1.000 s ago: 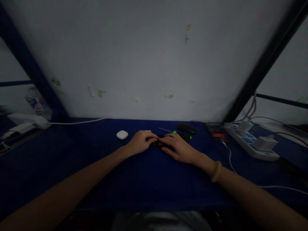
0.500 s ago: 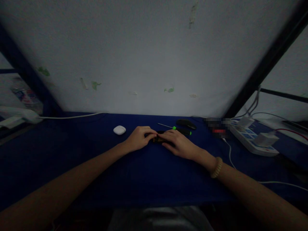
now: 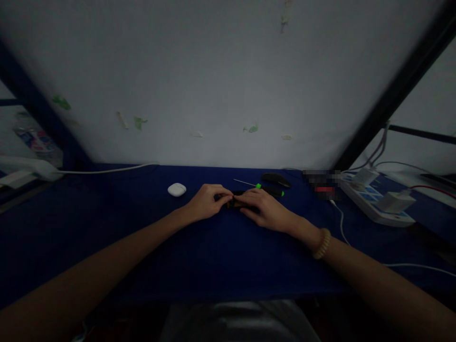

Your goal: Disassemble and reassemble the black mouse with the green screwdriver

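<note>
1. We see a small dark object [image 3: 239, 203] at the middle of the worktop [image 3: 107, 204], between the two hands. We cannot make out its shape, because the fingers cover most of it and the light is low; only a brownish part shows at its centre.
2. The left hand [image 3: 205, 202] comes in from the left side. Its fingers [image 3: 221, 197] are closed narrow on the left end of the small dark object.
3. The right hand [image 3: 267, 212] comes in from the right side. Its fingers [image 3: 249, 195] are also narrow and lie over the top of the object. A beaded bracelet [image 3: 322, 243] sits on this wrist.
4. Just behind the right hand lies a screwdriver [image 3: 271, 191] with green marks. Beside it is a black oval object [image 3: 276, 180], and we cannot tell what it is.
5. Left of the hands lies a white earbud case [image 3: 176, 189].
6. Farther right, a white power strip [image 3: 374, 206] carries a white charger [image 3: 395, 202]. Between the strip and the screwdriver is a pixelated object [image 3: 322, 184], too blurred to name.
</note>
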A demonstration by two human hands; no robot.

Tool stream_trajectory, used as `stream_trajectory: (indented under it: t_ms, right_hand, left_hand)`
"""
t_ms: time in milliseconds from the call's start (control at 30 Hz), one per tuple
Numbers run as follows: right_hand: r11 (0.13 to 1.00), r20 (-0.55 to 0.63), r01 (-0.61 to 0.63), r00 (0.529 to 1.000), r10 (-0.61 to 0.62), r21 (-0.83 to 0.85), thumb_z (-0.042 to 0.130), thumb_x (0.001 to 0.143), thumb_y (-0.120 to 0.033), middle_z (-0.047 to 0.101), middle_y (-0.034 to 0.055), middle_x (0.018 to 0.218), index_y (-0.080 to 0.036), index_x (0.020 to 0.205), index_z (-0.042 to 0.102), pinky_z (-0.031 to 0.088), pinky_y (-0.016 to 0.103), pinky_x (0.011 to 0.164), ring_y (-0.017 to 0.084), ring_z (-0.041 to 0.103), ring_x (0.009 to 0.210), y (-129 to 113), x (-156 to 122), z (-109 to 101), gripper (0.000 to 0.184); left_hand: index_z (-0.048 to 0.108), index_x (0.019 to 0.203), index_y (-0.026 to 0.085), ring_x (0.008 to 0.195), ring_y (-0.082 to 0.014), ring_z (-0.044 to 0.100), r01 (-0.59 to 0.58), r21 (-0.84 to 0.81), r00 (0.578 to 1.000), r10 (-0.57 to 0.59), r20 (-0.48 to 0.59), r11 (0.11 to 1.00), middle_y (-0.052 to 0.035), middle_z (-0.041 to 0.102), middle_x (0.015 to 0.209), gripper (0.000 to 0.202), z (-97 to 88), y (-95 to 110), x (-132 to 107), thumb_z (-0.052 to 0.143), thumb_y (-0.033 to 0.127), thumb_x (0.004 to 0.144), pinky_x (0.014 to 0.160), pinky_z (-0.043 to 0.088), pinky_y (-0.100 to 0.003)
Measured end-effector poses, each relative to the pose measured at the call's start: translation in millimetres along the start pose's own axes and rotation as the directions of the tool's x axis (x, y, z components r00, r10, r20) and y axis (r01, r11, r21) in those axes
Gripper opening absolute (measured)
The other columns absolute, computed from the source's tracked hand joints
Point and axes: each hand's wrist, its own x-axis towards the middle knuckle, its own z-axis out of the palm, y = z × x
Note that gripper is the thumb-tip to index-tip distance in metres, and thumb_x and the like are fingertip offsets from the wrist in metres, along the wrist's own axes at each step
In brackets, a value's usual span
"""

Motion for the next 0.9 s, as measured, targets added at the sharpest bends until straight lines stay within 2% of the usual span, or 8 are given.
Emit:
stream_trajectory:
  t_ms: [200, 333, 467, 567, 633, 700, 767, 900]
  right_hand:
    - [1.0, -0.002, 0.011, 1.0, -0.011, 0.003, 0.063, 0.103, -0.022, 0.074, 0.0106, 0.135, -0.029, 0.155, 0.056, 0.051, 0.054, 0.111, 0.029, 0.067, 0.124, -1.5, 0.4, 0.1, 0.053]
    - [1.0, -0.008, 0.027, 1.0, -0.027, 0.004, 0.063, 0.105, -0.027, 0.075, 0.0096, 0.134, -0.03, 0.153, 0.057, 0.053, 0.053, 0.11, 0.028, 0.069, 0.124, -0.6, -0.3, -1.5, 0.049]
    - [1.0, -0.131, -0.017, 0.991, 0.015, -0.016, 0.061, 0.106, -0.038, 0.074, 0.0119, 0.136, -0.024, 0.148, 0.062, 0.055, 0.051, 0.109, 0.029, 0.07, 0.124, 10.6, -3.8, -7.5, 0.044]
    - [0.992, -0.272, -0.109, 0.958, 0.087, -0.068, 0.057, 0.107, -0.037, 0.076, 0.0117, 0.133, -0.022, 0.141, 0.066, 0.055, 0.051, 0.108, 0.029, 0.071, 0.122, 30.1, -9.4, -17.1, 0.038]
    - [0.972, -0.337, -0.209, 0.927, 0.163, -0.104, 0.057, 0.106, -0.034, 0.076, 0.0108, 0.132, -0.023, 0.137, 0.068, 0.056, 0.051, 0.108, 0.029, 0.071, 0.121, 47.6, -14.7, -25.0, 0.035]
    - [0.933, -0.337, -0.323, 0.906, 0.257, -0.156, 0.057, 0.105, -0.035, 0.076, 0.0097, 0.131, -0.024, 0.134, 0.07, 0.056, 0.05, 0.109, 0.029, 0.071, 0.12, 66.8, -21.0, -32.2, 0.034]
    - [0.912, -0.343, -0.372, 0.891, 0.299, -0.172, 0.058, 0.103, -0.034, 0.077, 0.0109, 0.129, -0.023, 0.13, 0.073, 0.054, 0.053, 0.111, 0.031, 0.071, 0.12, 85.6, -27.6, -37.1, 0.032]
    - [0.875, -0.365, -0.447, 0.858, 0.361, -0.185, 0.06, 0.102, -0.034, 0.072, 0.0157, 0.138, -0.022, 0.13, 0.074, 0.049, 0.061, 0.116, 0.035, 0.066, 0.128, 117.0, -38.8, -37.7, 0.034]
  left_hand:
    - [0.083, 0.103, 0.024, 0.083, -0.02, 0.075, -0.081, 0.1, 0.996, 0.077, 0.043, 0.992, -0.0038, 0.081, 0.092, 0.016, -0.6, -6.5, -0.2, 0.068, 0.02, 0.099, 0.081, 0.059, -0.036]
    - [0.08, 0.108, 0.022, 0.088, -0.0203, 0.076, -0.069, 0.054, 0.995, 0.065, 0.072, 0.996, -0.0045, 0.081, 0.099, 0.016, -3.1, -7.3, -1.2, 0.066, 0.022, 0.1, 0.083, 0.059, -0.036]
    - [0.076, 0.112, 0.02, 0.085, -0.0196, 0.074, -0.047, 0.015, 0.996, 0.046, 0.077, 0.999, -0.0053, 0.078, 0.098, 0.017, -3.7, -6.7, -2.7, 0.066, 0.027, 0.1, 0.08, 0.058, -0.035]
    - [0.072, 0.12, 0.02, 0.094, -0.0218, 0.073, -0.056, 0.048, 0.997, 0.053, 0.058, 0.997, -0.0077, 0.075, 0.107, 0.026, -4.7, -4.9, -4.2, 0.067, 0.036, 0.101, 0.088, 0.058, -0.039]
    - [0.068, 0.131, 0.022, 0.107, -0.0257, 0.072, -0.04, 0.072, 0.997, 0.035, 0.071, 0.997, -0.0102, 0.074, 0.119, 0.041, -6.0, -3.3, -5.7, 0.071, 0.044, 0.097, 0.098, 0.057, -0.045]
    - [0.063, 0.141, 0.024, 0.119, -0.0304, 0.069, 0.001, 0.107, 0.994, -0.013, 0.111, 0.994, -0.0123, 0.072, 0.13, 0.06, -7.5, -1.8, -7.2, 0.079, 0.053, 0.09, 0.105, 0.054, -0.05]
    - [0.06, 0.146, 0.025, 0.123, -0.0332, 0.067, 0.043, 0.143, 0.986, -0.065, 0.152, 0.989, -0.0133, 0.07, 0.135, 0.072, -8.8, -0.9, -8.2, 0.082, 0.056, 0.085, 0.109, 0.052, -0.053]
    - [0.06, 0.145, 0.027, 0.122, -0.0327, 0.067, 0.081, 0.158, 0.979, -0.108, 0.175, 0.984, -0.0111, 0.071, 0.133, 0.07, -9.2, -2.8, -8.2, 0.083, 0.055, 0.085, 0.108, 0.051, -0.053]
